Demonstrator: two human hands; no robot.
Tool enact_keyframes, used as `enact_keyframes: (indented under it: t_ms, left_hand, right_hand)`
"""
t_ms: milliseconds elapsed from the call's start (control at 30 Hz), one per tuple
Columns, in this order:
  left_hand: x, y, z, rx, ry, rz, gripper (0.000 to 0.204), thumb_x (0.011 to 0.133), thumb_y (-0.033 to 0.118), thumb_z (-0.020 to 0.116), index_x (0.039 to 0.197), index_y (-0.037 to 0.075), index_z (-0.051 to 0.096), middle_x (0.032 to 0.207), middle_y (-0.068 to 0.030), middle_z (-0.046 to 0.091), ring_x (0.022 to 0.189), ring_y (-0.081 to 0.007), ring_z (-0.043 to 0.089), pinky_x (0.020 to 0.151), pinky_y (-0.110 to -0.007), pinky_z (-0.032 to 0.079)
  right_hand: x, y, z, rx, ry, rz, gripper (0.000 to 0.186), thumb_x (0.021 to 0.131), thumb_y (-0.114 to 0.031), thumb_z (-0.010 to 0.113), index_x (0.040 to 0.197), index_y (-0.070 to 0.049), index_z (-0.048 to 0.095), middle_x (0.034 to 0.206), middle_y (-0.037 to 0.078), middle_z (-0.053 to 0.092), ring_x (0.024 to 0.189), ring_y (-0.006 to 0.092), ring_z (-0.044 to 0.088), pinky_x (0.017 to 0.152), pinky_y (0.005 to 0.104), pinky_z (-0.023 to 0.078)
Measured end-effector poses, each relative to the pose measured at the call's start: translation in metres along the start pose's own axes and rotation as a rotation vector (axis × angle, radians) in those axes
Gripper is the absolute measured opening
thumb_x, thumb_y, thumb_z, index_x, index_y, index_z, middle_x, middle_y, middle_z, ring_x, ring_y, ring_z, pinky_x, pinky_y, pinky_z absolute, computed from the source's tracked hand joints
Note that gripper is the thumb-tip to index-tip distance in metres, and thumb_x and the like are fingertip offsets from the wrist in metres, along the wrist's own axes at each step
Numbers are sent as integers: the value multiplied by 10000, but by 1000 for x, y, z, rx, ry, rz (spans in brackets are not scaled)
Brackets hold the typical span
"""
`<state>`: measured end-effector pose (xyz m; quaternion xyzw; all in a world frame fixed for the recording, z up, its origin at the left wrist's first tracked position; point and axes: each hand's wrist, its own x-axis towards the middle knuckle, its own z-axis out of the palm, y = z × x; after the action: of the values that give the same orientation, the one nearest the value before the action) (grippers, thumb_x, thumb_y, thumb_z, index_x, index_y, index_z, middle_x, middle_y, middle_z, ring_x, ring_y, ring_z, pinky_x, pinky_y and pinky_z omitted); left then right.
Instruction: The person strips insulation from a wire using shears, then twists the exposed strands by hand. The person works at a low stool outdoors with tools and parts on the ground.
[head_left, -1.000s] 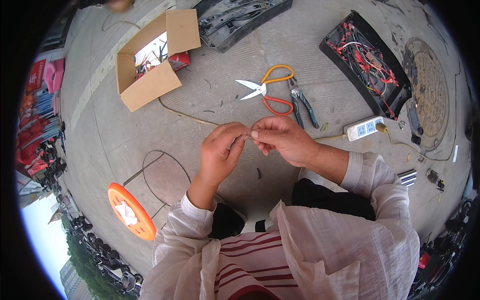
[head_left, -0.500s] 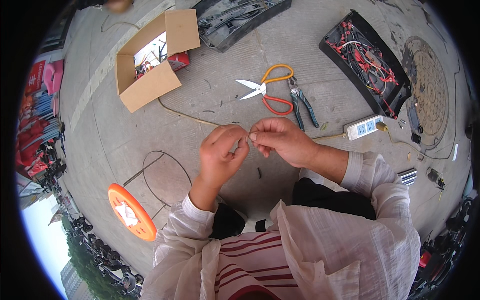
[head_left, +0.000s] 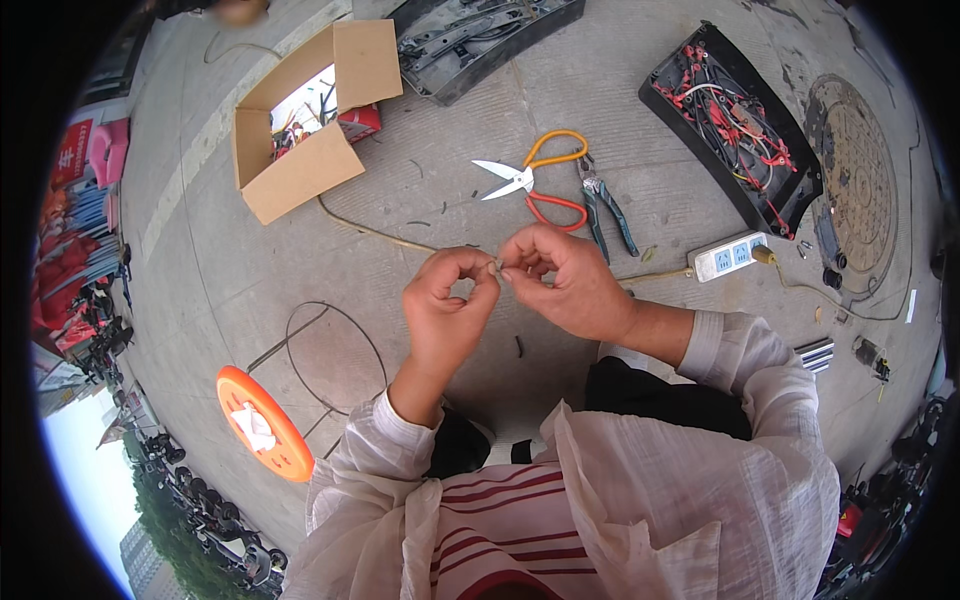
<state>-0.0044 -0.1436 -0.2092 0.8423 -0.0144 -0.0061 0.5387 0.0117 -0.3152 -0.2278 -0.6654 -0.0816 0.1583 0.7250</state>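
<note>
My left hand point(head_left: 452, 295) pinches thumb against forefinger over the concrete ground. Tip to tip with it, my right hand point(head_left: 568, 283) is closed in a pinch too. Between the fingertips is something tiny and dark that I cannot make out. Just beyond my hands lie scissors point(head_left: 530, 178) with spread blades, one orange-yellow handle and one red. Beside them are pliers point(head_left: 604, 208) with dark blue-green grips. A tan cable point(head_left: 375, 235) runs along the ground and passes behind my hands.
An open cardboard box point(head_left: 300, 120) holds wire pieces at the far left. A black tray point(head_left: 735, 130) of red and black wires lies at the right, near a white power strip point(head_left: 728, 256) and a manhole cover point(head_left: 858, 190). An orange-topped stool point(head_left: 262, 424) lies tipped at the left.
My right hand's fingers have lifted and curled more, its thumb lower. My left hand has turned slightly, its pinch opening into a rounder loop. The fingertips stay together.
</note>
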Motion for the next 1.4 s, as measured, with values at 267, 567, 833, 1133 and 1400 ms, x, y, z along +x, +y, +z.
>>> enact_keyframes:
  t_ms: [267, 567, 833, 1133, 1400]
  left_hand:
    - [-1, 6, 4, 36, 8, 29, 74, 791, -48, 658, 855, -14, 643, 827, -47, 662, 749, -104, 613, 701, -234, 489]
    - [3, 0, -4, -408, -242, -641, 21, 796, -6, 623, 812, 6, 628, 773, -47, 651, 638, -73, 575, 556, -208, 446]
    - [10, -15, -21, -715, -475, -946, 144, 870, 29, 604, 1013, 13, 601, 841, -63, 654, 740, -137, 640, 633, -243, 517]
    - [-5, -9, -14, 136, -300, 31, 156, 831, 0, 665, 981, 1, 624, 906, -88, 690, 844, -173, 684, 738, -288, 545]
    - [-10, -17, -14, -51, -420, -327, 62, 875, 55, 628, 922, 17, 644, 867, -53, 691, 734, -151, 662, 672, -252, 521]
  right_hand:
    - [-1, 1, -2, -99, 27, -59, 131, 821, -18, 652, 925, -8, 574, 832, 92, 657, 731, 148, 658, 645, 270, 524]
    - [9, 8, -15, -774, -132, -598, 166, 729, -1, 636, 856, -64, 551, 745, 74, 587, 671, 257, 615, 601, 335, 511]
    - [1, 14, -15, -308, -296, -82, 65, 814, -19, 591, 857, -52, 556, 784, 43, 603, 676, 157, 606, 621, 266, 485]
    - [5, 15, -13, 434, -299, 521, 40, 874, -75, 570, 877, -35, 571, 780, 26, 601, 680, 85, 581, 581, 227, 474]
    - [-1, 12, -9, -203, -299, 120, 51, 828, -56, 575, 850, -24, 543, 749, 54, 604, 646, 142, 597, 570, 296, 494]
